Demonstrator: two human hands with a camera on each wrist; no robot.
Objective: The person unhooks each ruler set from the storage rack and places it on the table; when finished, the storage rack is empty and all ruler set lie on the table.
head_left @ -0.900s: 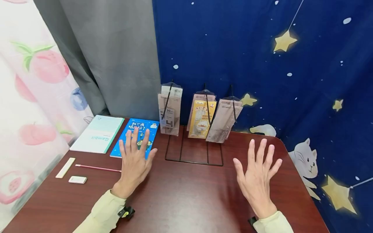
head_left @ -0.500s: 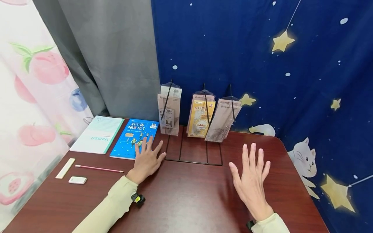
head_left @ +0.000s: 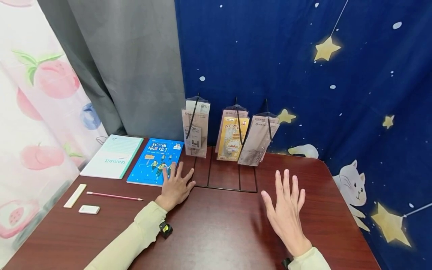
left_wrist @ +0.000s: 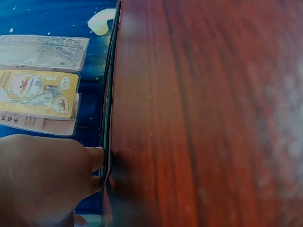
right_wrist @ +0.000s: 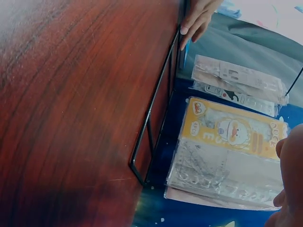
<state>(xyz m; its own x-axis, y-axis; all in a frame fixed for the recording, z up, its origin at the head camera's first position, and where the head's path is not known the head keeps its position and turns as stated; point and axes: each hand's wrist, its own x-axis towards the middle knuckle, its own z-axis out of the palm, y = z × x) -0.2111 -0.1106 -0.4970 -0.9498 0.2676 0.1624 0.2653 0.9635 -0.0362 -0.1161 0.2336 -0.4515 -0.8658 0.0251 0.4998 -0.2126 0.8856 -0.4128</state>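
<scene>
My left hand [head_left: 176, 187] is spread at the front left corner of a black wire display rack [head_left: 233, 189]. Its fingers overlap the lower right corner of a blue book [head_left: 143, 168]. In the left wrist view, the thumb and a finger of the left hand [left_wrist: 47, 177] meet the rack's edge. My right hand [head_left: 285, 212] is held with straight fingers over the table, right of the rack, holding nothing. From the rack's hooks hang clear-wrapped packs: a grey one [head_left: 195, 131] on the left, a yellow duck one [head_left: 233, 140] in the middle, a pale one [head_left: 258, 140] on the right.
A pale green notebook [head_left: 113, 155] lies left of the book. In front of it are a red pencil [head_left: 114, 196], a white eraser [head_left: 89, 209] and a pale flat strip [head_left: 75, 195]. Blue star-print cloth [head_left: 287, 56] hangs behind the dark wooden table [head_left: 216, 232].
My left hand has moved right and down from over the blue book to the rack's front left corner. My right hand has shifted slightly left and lower.
</scene>
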